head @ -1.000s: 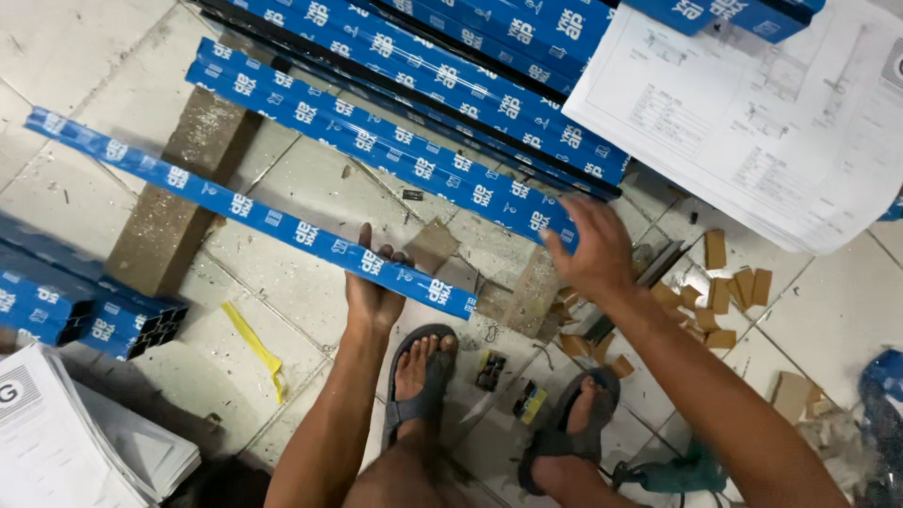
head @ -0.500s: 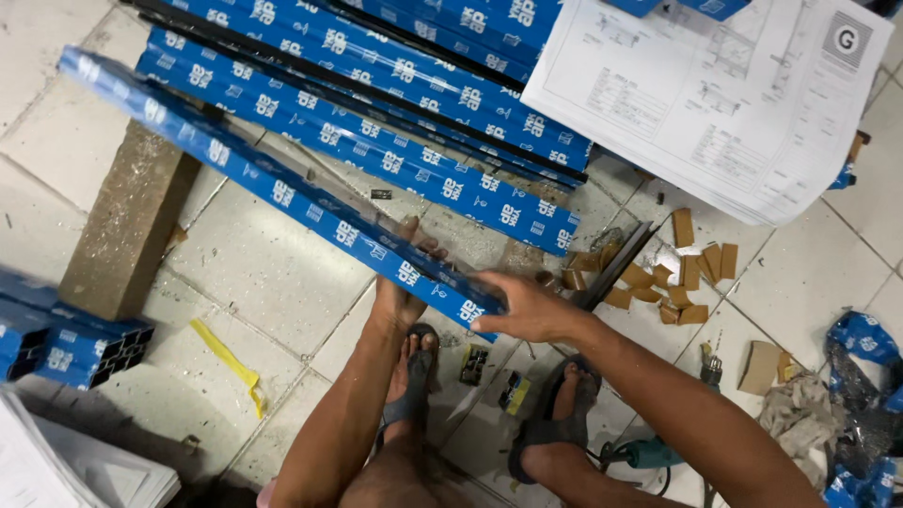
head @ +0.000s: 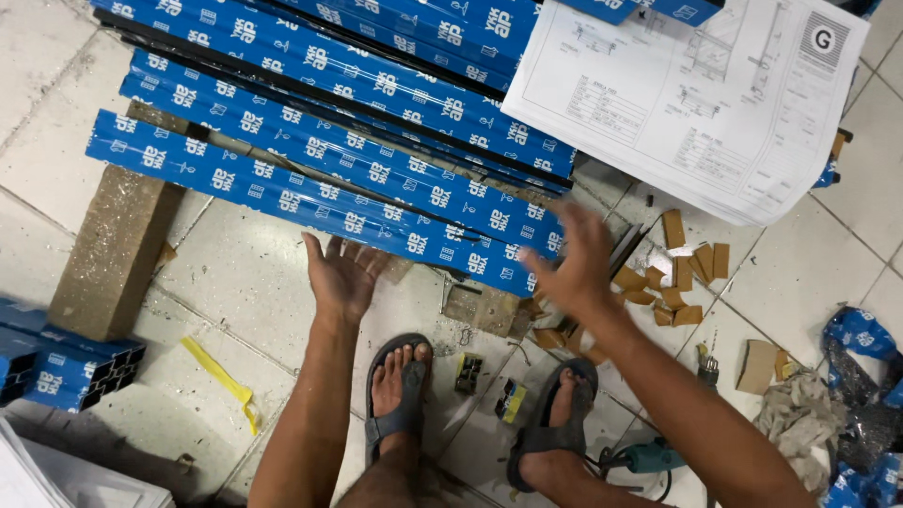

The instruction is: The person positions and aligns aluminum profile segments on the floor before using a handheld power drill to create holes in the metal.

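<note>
**Both hands open at the near edge of the blue-wrapped profile stack**

Tiled floor (head: 254,273), pale, gritty; widest bare patch lies between the wooden block and the left foot.

Stack of long profiles in blue printed wrap (head: 376,85) runs diagonally from upper left to centre right. Nearest profile (head: 310,207) forms the stack's front edge; its left end sits over the wooden block (head: 113,254), its right end close by the right hand.

Drawing sheets (head: 696,94), white, lie over the stack's upper right end; their lower edge overhangs the floor.

Short blue offcuts (head: 56,372) at far left, open ends showing, well apart from the hands.

Left hand (head: 343,273): palm up, fingers spread wide, holding nothing, fingertips just at the nearest profile's lower edge; contact cannot be told.

Right hand (head: 576,263): blurred, fingers spread, empty, over the profile's right end.

Sandalled feet (head: 400,395) below the hands, small hardware pieces between them.

Crumpled rag (head: 800,419) and blue wrap scraps (head: 861,343) crowd the right edge.

Teal power tool (head: 649,458) beside the right foot.

Yellow strip (head: 221,376) on open floor, left.

Cardboard chips (head: 691,268) scattered right of the right hand.
</note>
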